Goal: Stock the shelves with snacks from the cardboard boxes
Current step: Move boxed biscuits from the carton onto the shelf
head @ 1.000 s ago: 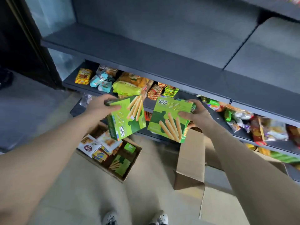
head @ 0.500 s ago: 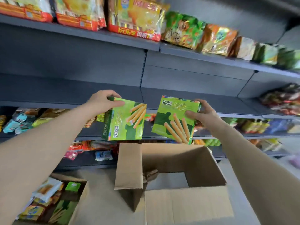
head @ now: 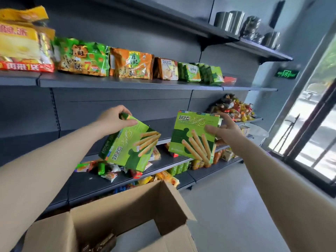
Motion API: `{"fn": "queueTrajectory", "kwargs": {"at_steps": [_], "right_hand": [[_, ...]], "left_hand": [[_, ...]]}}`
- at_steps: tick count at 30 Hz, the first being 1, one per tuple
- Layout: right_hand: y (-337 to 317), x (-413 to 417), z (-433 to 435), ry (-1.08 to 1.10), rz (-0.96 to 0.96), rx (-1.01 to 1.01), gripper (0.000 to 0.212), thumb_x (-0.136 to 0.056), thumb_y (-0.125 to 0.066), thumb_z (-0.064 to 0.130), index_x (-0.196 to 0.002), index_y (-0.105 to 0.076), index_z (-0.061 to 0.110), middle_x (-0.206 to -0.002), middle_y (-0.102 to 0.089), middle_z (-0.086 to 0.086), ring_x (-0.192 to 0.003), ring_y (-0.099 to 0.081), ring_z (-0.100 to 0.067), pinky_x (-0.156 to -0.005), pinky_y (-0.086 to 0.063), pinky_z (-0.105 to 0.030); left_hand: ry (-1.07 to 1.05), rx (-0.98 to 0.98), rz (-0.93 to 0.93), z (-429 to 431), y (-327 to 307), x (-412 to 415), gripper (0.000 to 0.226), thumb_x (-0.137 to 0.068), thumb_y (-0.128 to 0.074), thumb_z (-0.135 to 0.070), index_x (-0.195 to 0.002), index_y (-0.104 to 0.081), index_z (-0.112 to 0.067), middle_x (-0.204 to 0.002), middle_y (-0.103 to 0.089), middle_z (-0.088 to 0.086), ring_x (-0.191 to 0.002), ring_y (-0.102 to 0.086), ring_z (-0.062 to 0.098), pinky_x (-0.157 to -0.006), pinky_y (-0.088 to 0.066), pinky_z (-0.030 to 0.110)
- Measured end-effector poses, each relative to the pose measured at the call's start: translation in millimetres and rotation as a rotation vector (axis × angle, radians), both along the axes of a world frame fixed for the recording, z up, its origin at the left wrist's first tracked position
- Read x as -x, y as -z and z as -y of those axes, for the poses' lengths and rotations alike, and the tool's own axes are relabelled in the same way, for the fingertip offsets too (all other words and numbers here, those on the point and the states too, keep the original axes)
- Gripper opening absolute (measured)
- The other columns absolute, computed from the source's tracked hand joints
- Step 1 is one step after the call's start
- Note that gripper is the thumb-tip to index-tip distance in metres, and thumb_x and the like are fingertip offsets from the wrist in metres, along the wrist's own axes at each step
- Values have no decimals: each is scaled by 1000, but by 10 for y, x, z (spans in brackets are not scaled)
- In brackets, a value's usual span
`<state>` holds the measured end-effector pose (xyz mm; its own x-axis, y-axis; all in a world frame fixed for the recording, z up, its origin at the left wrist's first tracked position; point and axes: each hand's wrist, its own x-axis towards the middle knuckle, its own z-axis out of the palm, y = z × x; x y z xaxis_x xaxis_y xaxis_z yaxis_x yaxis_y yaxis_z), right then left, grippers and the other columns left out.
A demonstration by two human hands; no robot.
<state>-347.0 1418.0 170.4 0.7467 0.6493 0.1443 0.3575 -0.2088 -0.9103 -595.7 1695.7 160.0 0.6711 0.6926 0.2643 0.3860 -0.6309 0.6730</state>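
Observation:
My left hand point(head: 114, 119) grips the top corner of a green biscuit-stick box point(head: 127, 148), which hangs tilted to the left. My right hand point(head: 223, 130) holds a second, identical green box point(head: 190, 135) by its right edge, nearly upright. Both boxes hover in front of a bare stretch of the grey middle shelf point(head: 163, 124). Below them stands an open cardboard box point(head: 127, 215) with some dark packets at its bottom.
The shelf above point(head: 116, 82) carries bagged snacks in yellow, green and orange. Candy is heaped at the right end of the middle shelf point(head: 234, 108). Lower shelves hold loose packets point(head: 109, 170). Metal pots point(head: 229, 20) sit on the top shelf. A window point(head: 312, 124) is at the right.
My view swung up and to the right, from the floor boxes to the upper shelves. Both hands rose with the green boxes, and the left box tilted further.

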Motion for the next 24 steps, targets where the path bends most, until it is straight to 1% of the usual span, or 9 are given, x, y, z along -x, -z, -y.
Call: {"fn": "queueTrajectory", "kwargs": {"at_steps": [2,4,6,8,11,16,19,21,24], "right_hand": [[-27,-362,62,28,-6,-17,58,-85,-79,21,-132,-48,33,-87,-70,0,-67,-69,-10,-64,-57,-35],[-59,-718,89,52,4,-25,63,-84,-80,25,-136,-47,35,-97,-67,-5,-77,-69,-16,-66,-58,-35],[-119,-1078,85,75,8,-33,64,-84,-80,24,-137,-46,36,-96,-65,-5,-80,-66,-18,-66,-57,-35],[-180,-1463,65,93,-4,-43,62,-84,-80,22,-135,-47,36,-96,-66,-7,-79,-66,-18,-67,-57,-37],[-259,-2045,59,115,3,-42,60,-82,-82,27,-129,-48,42,-110,-67,-15,-87,-68,-24,-69,-59,-39],[-296,-3013,176,178,16,-32,64,-81,-82,30,-135,-48,39,-107,-70,-14,-91,-71,-30,-77,-62,-47],[-274,-3643,300,198,20,-36,69,-79,-83,33,-137,-46,38,-109,-69,-16,-96,-70,-35,-75,-61,-46],[-266,-4080,385,199,18,-48,69,-80,-82,29,-139,-46,35,-105,-72,-15,-95,-70,-37,-81,-60,-53],[-280,-4741,511,184,27,-65,64,-83,-81,24,-137,-48,33,-101,-74,-14,-94,-71,-38,-86,-56,-60]], "left_hand": [[38,-27,-4,22,-77,-459,39,-83,-72,-51,-110,-60,-25,-109,-59,-2,-96,-54,19,-65,-38,31],[59,-52,-21,34,-145,-891,41,-84,-71,-53,-111,-59,-25,-110,-58,-3,-96,-54,19,-67,-38,32],[73,-67,-24,17,-215,-1322,42,-84,-70,-53,-113,-58,-24,-111,-58,-3,-97,-54,20,-71,-39,32],[97,-65,-16,-44,-295,-1779,43,-84,-70,-52,-114,-58,-23,-113,-58,-2,-99,-55,20,-73,-41,33],[133,-69,8,-129,-427,-2460,45,-83,-70,-54,-113,-58,-23,-114,-57,-2,-99,-54,19,-72,-41,33],[170,-49,47,-129,-580,-3579,45,-84,-69,-54,-114,-57,-23,-114,-55,-3,-98,-54,19,-66,-39,30],[209,-18,80,-110,-593,-4273,45,-84,-69,-55,-114,-56,-23,-115,-56,0,-102,-55,22,-81,-44,36],[230,10,109,-57,-594,-4735,45,-85,-69,-52,-115,-56,-21,-116,-55,2,-105,-54,23,-89,-45,39],[235,29,159,97,-577,-5415,45,-85,-70,-49,-115,-56,-18,-116,-54,2,-106,-52,21,-90,-44,38]]}}
